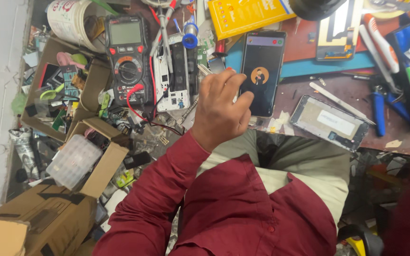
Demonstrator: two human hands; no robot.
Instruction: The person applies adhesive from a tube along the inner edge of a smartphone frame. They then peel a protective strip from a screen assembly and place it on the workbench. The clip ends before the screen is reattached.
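Left hand is loosely curled and empty, knuckles up, fingertips touching the left edge of the lit black smartphone lying flat on the bench. Right hand is blurred at the frame's right edge; its state cannot be determined. Multimeter stands left of the left hand; an opened phone chassis lies right of it.

Phone: glossy black glass face, lit. Multimeter: matt black plastic body, red trim, rubbery red lead. Opened handset: dull metal frame, matt grey backing. Boxes: rough brown cardboard. Sleeve: matt maroon cloth. Worktop: worn, scuffed, dull reddish surface.
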